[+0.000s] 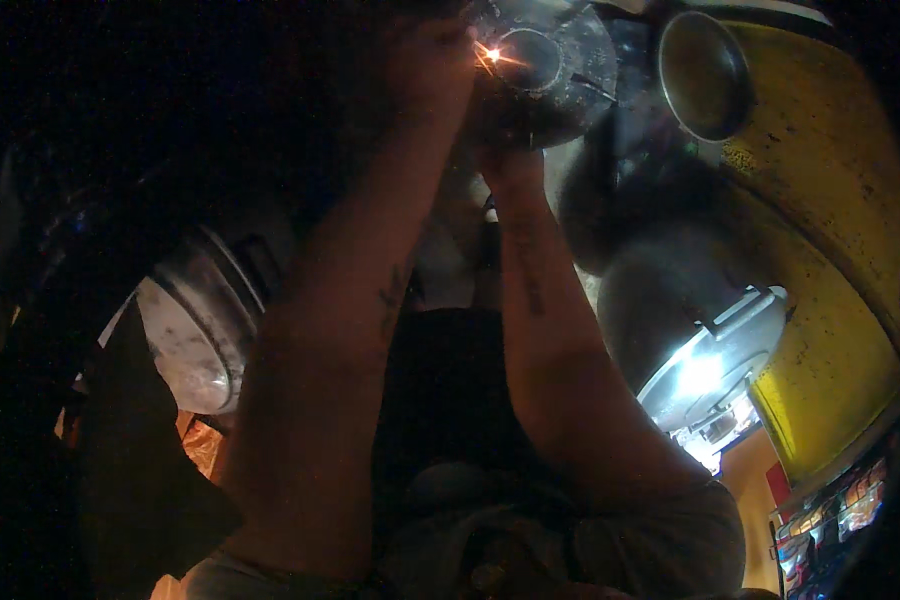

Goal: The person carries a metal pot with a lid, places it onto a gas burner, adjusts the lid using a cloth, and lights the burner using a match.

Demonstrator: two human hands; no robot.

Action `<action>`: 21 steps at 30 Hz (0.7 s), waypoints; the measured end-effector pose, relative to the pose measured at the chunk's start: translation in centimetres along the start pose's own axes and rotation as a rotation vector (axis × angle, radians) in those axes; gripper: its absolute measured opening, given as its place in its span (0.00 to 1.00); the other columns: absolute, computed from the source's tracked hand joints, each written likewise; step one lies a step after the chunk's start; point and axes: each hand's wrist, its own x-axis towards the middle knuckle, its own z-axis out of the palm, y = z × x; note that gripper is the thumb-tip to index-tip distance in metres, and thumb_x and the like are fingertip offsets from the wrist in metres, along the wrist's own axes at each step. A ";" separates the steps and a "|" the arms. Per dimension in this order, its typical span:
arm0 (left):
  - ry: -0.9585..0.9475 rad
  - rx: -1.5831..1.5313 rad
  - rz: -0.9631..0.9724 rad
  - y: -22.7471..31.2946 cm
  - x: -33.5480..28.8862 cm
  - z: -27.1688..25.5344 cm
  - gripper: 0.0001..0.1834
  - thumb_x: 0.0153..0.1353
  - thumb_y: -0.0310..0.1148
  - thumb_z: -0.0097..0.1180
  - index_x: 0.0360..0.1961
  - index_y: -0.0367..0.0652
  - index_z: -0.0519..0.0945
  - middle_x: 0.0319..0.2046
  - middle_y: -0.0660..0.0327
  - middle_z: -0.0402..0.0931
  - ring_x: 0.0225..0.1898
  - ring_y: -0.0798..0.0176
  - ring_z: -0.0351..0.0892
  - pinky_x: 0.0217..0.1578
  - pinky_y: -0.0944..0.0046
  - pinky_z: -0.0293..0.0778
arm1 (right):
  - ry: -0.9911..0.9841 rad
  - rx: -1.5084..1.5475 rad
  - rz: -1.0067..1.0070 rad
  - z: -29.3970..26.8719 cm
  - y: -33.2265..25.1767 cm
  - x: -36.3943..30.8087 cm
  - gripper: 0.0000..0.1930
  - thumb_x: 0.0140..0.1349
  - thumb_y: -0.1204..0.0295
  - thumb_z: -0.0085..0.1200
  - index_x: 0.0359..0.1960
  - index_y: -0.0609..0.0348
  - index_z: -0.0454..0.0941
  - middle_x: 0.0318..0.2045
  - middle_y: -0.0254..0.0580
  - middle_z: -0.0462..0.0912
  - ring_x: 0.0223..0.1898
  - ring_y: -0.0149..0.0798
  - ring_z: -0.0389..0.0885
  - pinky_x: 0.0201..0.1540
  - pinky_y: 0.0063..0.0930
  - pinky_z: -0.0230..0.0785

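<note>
A small bright orange flame (493,55) burns at the top centre, at the fingertips of my left hand (438,62). The fingers of this hand look closed, but darkness hides what they hold. Beside the flame is a round, dark metal piece (575,62) with a ring in its middle, resembling a gas burner. My right hand (513,168) reaches up to its near edge. Its fingers disappear beneath or behind the metal, so their grip is hidden. Both forearms stretch forward, the left one crossing deep shadow.
To the left stands a large metal pot (195,335). On the right, a shiny metal lid or pan with a handle (720,350) reflects strong light. A round metal dish (705,75) rests against a worn yellow surface (820,150). Packets (835,515) hang at lower right.
</note>
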 end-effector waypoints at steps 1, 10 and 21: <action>-0.180 -0.333 -0.412 1.3 0.0 -0.5 0.07 0.54 0.33 0.55 0.24 0.42 0.80 0.25 0.54 0.78 0.31 0.53 0.76 0.40 0.56 0.72 | 0.017 -0.036 -0.014 -0.2 0.1 0.1 0.16 0.66 0.61 0.47 0.53 0.51 0.69 0.46 0.38 0.74 0.41 0.37 0.75 0.42 0.36 0.70; 0.309 0.051 -0.046 9.6 -2.5 -6.1 0.09 0.59 0.28 0.51 0.40 0.40 0.76 0.35 0.54 0.77 0.38 0.53 0.77 0.40 0.57 0.72 | 0.137 -0.236 0.037 -2.2 -0.1 -2.2 0.13 0.64 0.59 0.47 0.42 0.53 0.74 0.30 0.35 0.75 0.28 0.34 0.73 0.27 0.29 0.68; 0.180 -0.151 -1.025 8.3 -27.6 -41.9 0.12 0.57 0.31 0.55 0.40 0.35 0.73 0.34 0.53 0.74 0.37 0.57 0.74 0.42 0.57 0.71 | -0.235 -0.763 0.452 17.4 -0.9 -24.1 0.07 0.63 0.66 0.52 0.41 0.50 0.75 0.28 0.30 0.75 0.25 0.29 0.72 0.26 0.24 0.65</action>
